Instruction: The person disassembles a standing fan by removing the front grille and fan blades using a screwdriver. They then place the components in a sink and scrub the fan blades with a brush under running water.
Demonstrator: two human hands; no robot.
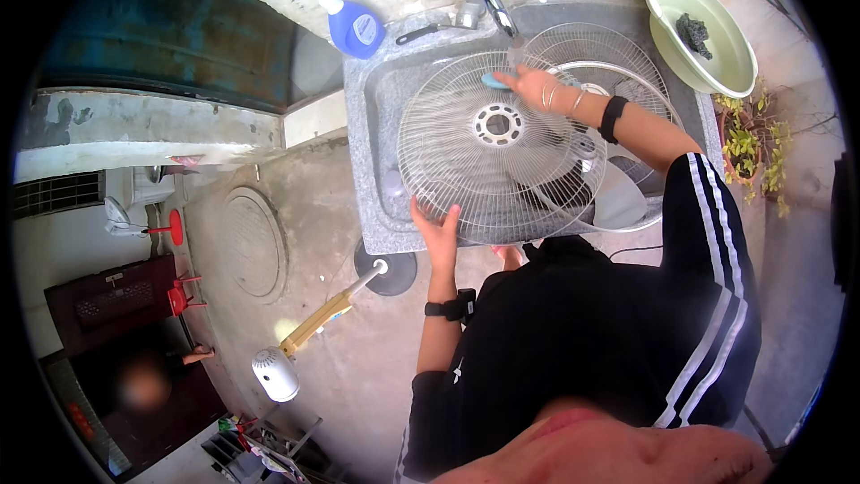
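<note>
A round wire fan grille lies over the stone sink, directly before me. My left hand grips its near left rim, with the thumb and fingers at the wires. My right hand presses a light-blue scrubber, perhaps a brush or sponge, onto the grille's far side. Above that hand the chrome faucet points down, and water seems to run from it. Partly beneath the grille lie pale fan blades. A second wire grille sits behind to the right.
A blue detergent bottle and a black-handled tool are on the sink's back ledge. A pale-green basin holding a dark scouring pad stands right. A fan stand is on the floor; another person is at a doorway.
</note>
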